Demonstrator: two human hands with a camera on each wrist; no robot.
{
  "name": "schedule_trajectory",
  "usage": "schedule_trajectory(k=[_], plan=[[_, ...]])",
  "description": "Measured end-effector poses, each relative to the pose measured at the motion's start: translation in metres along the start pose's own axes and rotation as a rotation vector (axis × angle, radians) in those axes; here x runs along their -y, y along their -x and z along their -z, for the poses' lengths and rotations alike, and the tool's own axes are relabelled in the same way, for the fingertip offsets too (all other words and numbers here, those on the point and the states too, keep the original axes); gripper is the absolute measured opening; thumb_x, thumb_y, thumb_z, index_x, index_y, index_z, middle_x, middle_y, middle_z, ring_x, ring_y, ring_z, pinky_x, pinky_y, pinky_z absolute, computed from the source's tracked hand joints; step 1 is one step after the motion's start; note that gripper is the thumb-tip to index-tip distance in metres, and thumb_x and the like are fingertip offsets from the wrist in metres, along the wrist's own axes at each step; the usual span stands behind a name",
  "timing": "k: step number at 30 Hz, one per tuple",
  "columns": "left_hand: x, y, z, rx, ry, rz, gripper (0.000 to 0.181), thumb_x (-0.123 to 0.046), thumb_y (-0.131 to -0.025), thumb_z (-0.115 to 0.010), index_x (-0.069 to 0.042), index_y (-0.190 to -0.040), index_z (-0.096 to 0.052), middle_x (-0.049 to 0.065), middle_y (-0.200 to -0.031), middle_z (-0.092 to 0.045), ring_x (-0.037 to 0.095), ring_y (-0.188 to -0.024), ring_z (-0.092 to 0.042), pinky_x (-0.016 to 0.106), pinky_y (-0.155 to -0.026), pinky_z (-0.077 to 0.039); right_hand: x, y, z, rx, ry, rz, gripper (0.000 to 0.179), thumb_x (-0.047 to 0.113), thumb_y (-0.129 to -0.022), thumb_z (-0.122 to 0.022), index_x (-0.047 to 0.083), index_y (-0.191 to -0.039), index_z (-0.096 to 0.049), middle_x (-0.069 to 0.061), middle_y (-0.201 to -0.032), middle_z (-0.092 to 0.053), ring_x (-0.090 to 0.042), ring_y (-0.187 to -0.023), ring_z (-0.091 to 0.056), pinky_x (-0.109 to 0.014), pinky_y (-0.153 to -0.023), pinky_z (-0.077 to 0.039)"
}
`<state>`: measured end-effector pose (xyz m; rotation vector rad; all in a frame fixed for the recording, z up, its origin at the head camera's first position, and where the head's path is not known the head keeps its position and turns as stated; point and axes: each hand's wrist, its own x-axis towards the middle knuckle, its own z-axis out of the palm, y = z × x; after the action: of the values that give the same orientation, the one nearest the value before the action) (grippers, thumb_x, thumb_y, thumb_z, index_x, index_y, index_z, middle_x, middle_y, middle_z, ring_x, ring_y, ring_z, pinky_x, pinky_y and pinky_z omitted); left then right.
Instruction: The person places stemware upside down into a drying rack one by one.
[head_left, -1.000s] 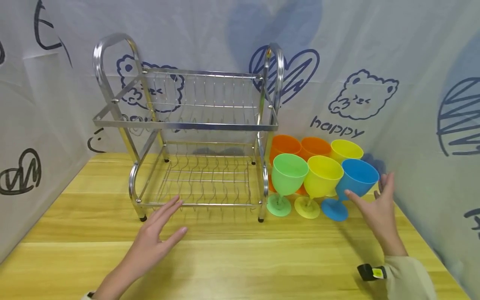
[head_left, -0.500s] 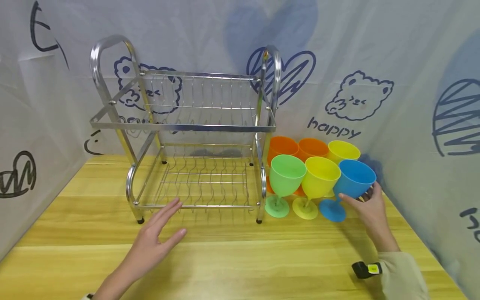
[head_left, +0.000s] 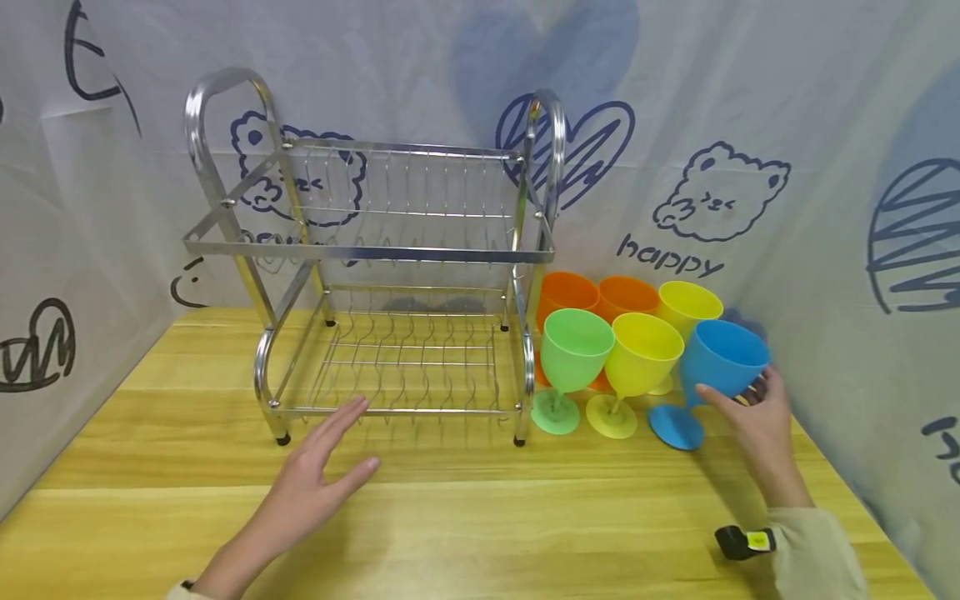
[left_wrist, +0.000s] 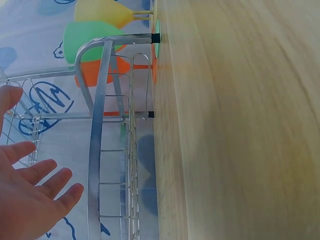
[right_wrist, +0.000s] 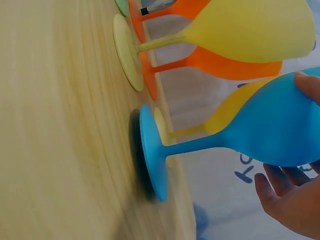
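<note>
My right hand (head_left: 757, 425) grips the bowl of a blue goblet (head_left: 716, 362), thumb on the near side and fingers round the far side. In the right wrist view the foot of the blue goblet (right_wrist: 152, 155) is tilted and lifted a little off the table, with a shadow under it. My left hand (head_left: 303, 479) hovers with spread fingers just before the lower tier of a metal dish rack (head_left: 397, 412), holding nothing. Left of the blue goblet stand a yellow goblet (head_left: 643, 358) and a green goblet (head_left: 576, 354).
Behind the front goblets stand two orange goblets (head_left: 570, 292) and another yellow goblet (head_left: 690, 304), close together beside the rack's right legs. A printed white cloth (head_left: 420, 50) hangs behind and at both sides of the wooden table (head_left: 480, 533).
My right hand has closed round the blue goblet, then raised it slightly and shifted it right, away from the yellow one. The left hand has stayed nearly still.
</note>
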<state>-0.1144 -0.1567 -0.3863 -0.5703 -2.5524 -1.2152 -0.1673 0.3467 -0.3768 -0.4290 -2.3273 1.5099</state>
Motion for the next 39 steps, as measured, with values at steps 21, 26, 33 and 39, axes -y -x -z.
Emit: schedule_trajectory(k=[21,26,33,39], plan=[[-0.008,-0.004,0.004,0.007,0.168,0.043,0.07,-0.013,-0.087,-0.072,-0.013,-0.148,-0.039,0.015,-0.144,-0.045,0.038,-0.122,-0.049,0.057,-0.098,-0.042,0.039,0.043,0.018,-0.023,-0.055,0.292,0.081,-0.001,-0.084,-0.072,0.016,-0.15,-0.028,-0.01,-0.14,-0.04,-0.013,-0.118,-0.044,-0.009,-0.092,-0.041],[-0.013,-0.004,0.006,0.016,0.248,0.055,0.072,-0.008,-0.086,-0.072,-0.015,-0.149,-0.037,0.016,-0.142,-0.046,0.037,-0.123,-0.048,0.047,-0.099,-0.045,0.055,0.057,0.007,0.057,-0.098,0.387,0.082,-0.007,-0.082,-0.071,0.014,-0.148,-0.028,-0.01,-0.139,-0.04,-0.013,-0.12,-0.043,-0.01,-0.094,-0.039],[-0.018,-0.003,0.009,0.004,0.261,-0.03,0.077,-0.007,-0.083,-0.075,-0.02,-0.149,-0.037,0.01,-0.142,-0.047,0.027,-0.124,-0.047,0.015,-0.098,-0.039,0.068,0.072,-0.011,0.151,-0.138,0.483,0.081,-0.016,-0.077,-0.069,0.007,-0.145,-0.032,-0.001,-0.135,-0.043,-0.013,-0.118,-0.044,-0.011,-0.095,-0.039],[-0.02,-0.005,0.006,0.017,0.233,-0.024,0.078,-0.01,-0.082,-0.076,-0.02,-0.149,-0.037,0.006,-0.143,-0.047,0.024,-0.126,-0.046,0.024,-0.102,-0.04,0.077,0.082,-0.027,0.235,-0.105,0.556,0.08,-0.018,-0.073,-0.072,-0.002,-0.142,-0.035,-0.001,-0.132,-0.047,-0.011,-0.116,-0.048,-0.012,-0.094,-0.04]])
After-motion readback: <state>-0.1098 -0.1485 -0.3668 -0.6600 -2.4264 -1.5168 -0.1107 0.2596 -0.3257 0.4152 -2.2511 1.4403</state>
